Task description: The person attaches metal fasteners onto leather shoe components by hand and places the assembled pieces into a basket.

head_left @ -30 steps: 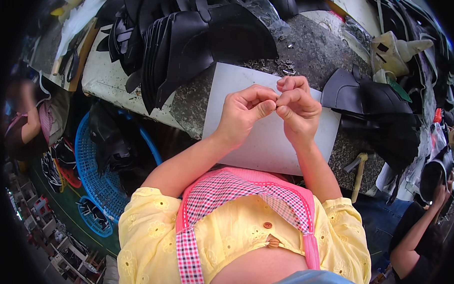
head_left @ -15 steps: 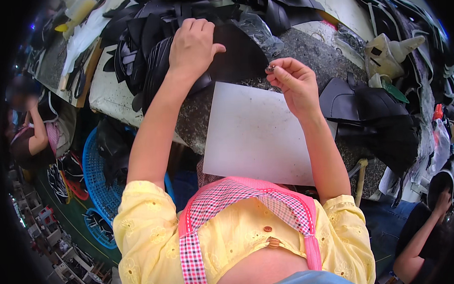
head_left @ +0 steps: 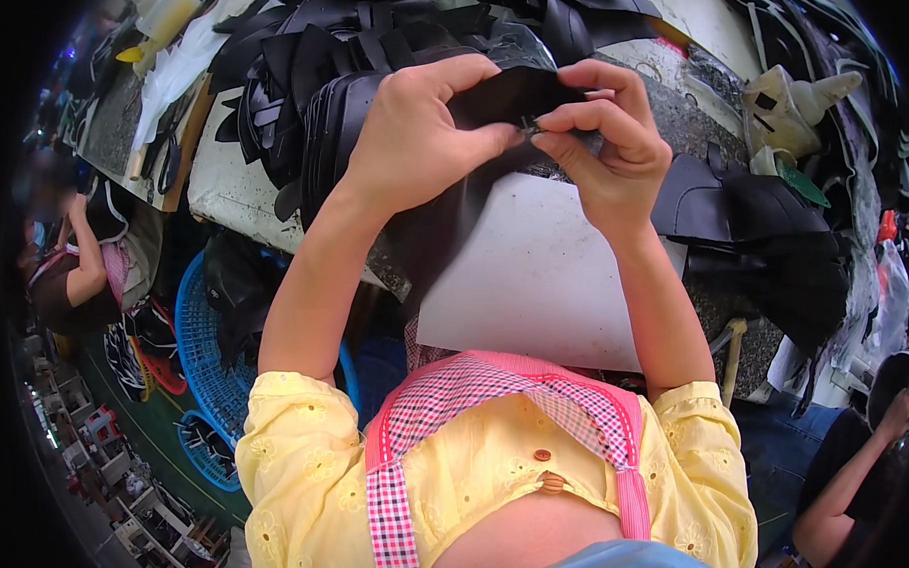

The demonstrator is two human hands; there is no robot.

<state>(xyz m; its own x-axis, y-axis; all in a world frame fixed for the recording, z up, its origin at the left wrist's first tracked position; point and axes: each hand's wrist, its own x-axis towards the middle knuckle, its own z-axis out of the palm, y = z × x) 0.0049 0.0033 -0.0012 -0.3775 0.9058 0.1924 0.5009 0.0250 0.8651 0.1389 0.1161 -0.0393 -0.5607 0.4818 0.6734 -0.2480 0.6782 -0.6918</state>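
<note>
My left hand [head_left: 404, 136] is closed on a limp black leather-like piece [head_left: 438, 229], lifted and bent over the far left part of a white board [head_left: 534, 271]. Between finger and thumb, my right hand [head_left: 610, 148] pinches a small shiny metal piece [head_left: 529, 127] against the edge of that black piece. What the metal piece is, I cannot make out. Both hands' fingertips nearly meet there. Left of them, a stack of similar black pieces [head_left: 331, 118] lies beside my left wrist.
More black cut pieces [head_left: 742, 199] lie right of the board. Beyond them stands a stained glue container with a spout [head_left: 769, 118]. A blue basket [head_left: 191, 323] with dark material is at lower left. Other people's arms [head_left: 83, 267] show at both sides.
My left hand has taken hold of a black piece from beside the stack and brought it right and nearer. My right hand, still pinching the metal piece, now meets its edge.
</note>
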